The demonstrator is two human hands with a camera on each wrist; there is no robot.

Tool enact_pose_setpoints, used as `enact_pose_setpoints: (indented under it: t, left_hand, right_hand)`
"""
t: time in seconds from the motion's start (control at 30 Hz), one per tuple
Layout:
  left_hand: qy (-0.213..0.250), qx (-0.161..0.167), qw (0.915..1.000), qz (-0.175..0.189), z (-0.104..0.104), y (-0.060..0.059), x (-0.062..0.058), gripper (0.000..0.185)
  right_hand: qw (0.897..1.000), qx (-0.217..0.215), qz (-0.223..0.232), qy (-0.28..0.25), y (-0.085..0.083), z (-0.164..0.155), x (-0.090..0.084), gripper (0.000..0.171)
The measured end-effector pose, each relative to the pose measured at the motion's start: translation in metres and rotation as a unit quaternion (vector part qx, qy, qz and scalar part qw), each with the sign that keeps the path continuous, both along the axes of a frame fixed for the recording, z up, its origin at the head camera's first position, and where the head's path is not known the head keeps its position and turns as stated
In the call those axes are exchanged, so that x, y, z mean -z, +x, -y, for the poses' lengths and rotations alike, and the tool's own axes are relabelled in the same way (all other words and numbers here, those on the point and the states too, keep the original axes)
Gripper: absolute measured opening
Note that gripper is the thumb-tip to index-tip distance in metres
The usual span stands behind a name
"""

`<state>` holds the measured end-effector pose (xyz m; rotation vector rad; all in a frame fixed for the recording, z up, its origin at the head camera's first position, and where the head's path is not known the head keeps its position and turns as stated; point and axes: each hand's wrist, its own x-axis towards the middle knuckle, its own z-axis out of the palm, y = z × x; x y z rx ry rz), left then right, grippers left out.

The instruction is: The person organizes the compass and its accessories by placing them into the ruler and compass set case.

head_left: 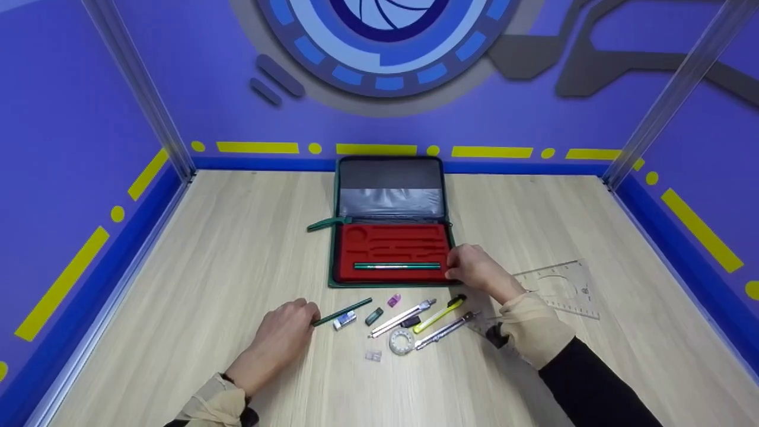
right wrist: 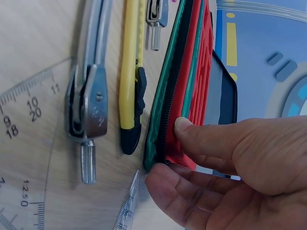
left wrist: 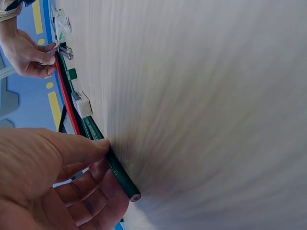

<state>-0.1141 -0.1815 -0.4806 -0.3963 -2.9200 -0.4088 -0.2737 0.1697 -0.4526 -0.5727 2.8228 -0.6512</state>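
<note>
My left hand [head_left: 281,329] pinches a dark green pencil [left wrist: 123,175] between thumb and fingers, its far end pointing toward the case. A zip case [head_left: 332,261] lies unfolded at the back, with a red moulded tray [head_left: 391,276] in its lower half. Another green pencil [head_left: 397,266] rests in the tray's front slot. At the tray's right front corner, my right hand [head_left: 477,270] grips the case edge; its thumb [right wrist: 183,123] presses the red tray while the fingers lie against the outer side. A white eraser [head_left: 344,320] sits just beside the held pencil.
In front of the case lie two metal compasses [head_left: 400,319] [head_left: 445,331], a yellow utility knife [head_left: 439,314], a white tape roll [head_left: 402,342], a pink sharpener [head_left: 394,300], a green block [head_left: 374,316] and a small clear piece [head_left: 373,356]. A transparent set square [head_left: 584,290] lies right.
</note>
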Motion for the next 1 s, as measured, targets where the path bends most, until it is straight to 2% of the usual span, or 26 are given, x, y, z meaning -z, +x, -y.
enact_pose_setpoints:
  t: [0.4,0.7,0.87,1.0]
  left_hand:
    - [-0.017,0.0,0.9992,-0.036,0.005,0.0,0.003,0.016]
    - [-0.017,-0.008,0.9997,-0.017,0.008,-0.001,0.001,0.017]
    - [-0.011,-0.015,0.9996,-0.021,0.011,-0.003,-0.004,0.014]
    - [-0.013,-0.02,0.9993,-0.03,0.01,-0.008,-0.014,0.013]
  right_hand:
    - [1.0,0.015,0.011,-0.004,0.0,0.0,0.0,0.011]
    - [1.0,-0.006,-0.001,-0.012,0.0,-0.002,0.0,0.011]
    - [1.0,-0.004,0.003,-0.013,0.0,-0.001,0.001,0.011]
    - [1.0,-0.002,0.006,-0.008,0.0,-0.001,0.001,0.01]
